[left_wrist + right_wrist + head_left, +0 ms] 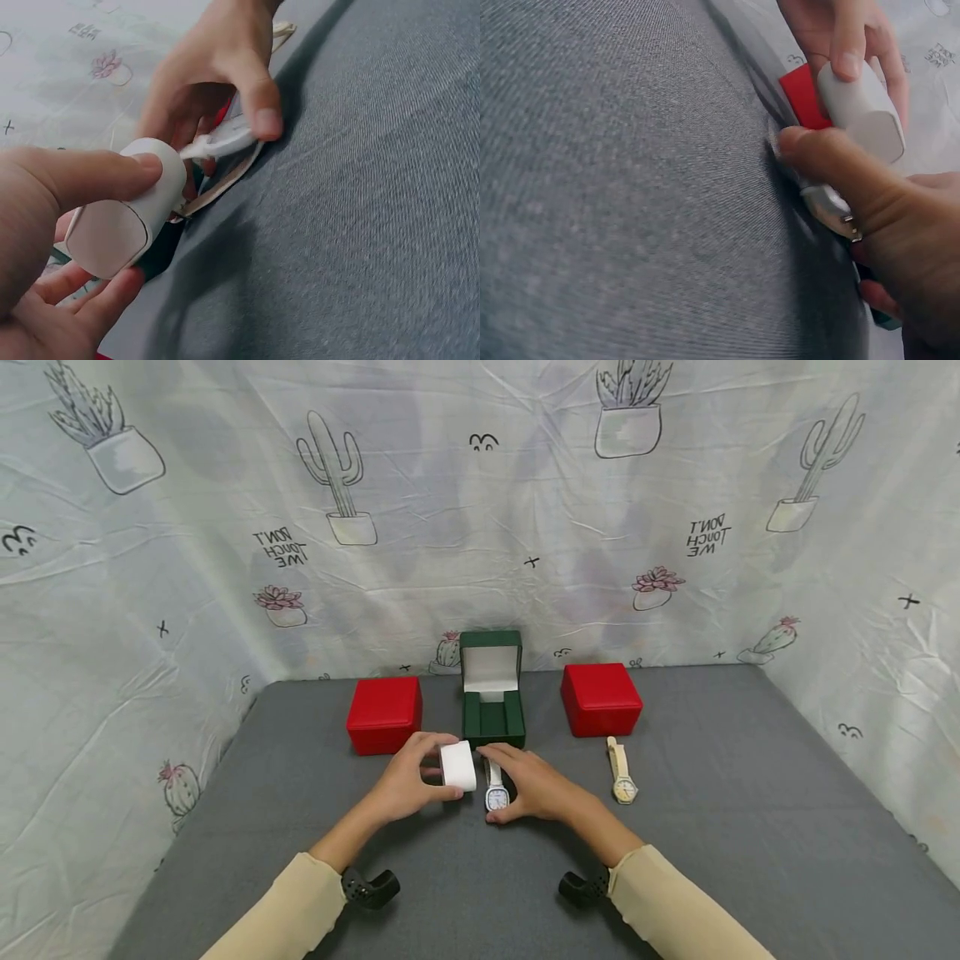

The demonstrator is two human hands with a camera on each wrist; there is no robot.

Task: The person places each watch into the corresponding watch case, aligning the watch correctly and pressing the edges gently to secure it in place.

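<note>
My left hand holds a white watch cushion between thumb and fingers, raised just in front of the green watch box. That box stands open at the back, its lid up, showing a white lining. With thumb and fingers my right hand grips a white-strapped wristwatch by its ends, square dial facing up. In the left wrist view, the right thumb presses the edge of the watch case, and its strap hangs low over the grey cloth. The cushion is right beside the watch.
Closed red boxes stand on either side of the green one, one at left and one at right. A cream-strapped wristwatch lies before the right box. Behind the grey table hangs a cactus-print curtain.
</note>
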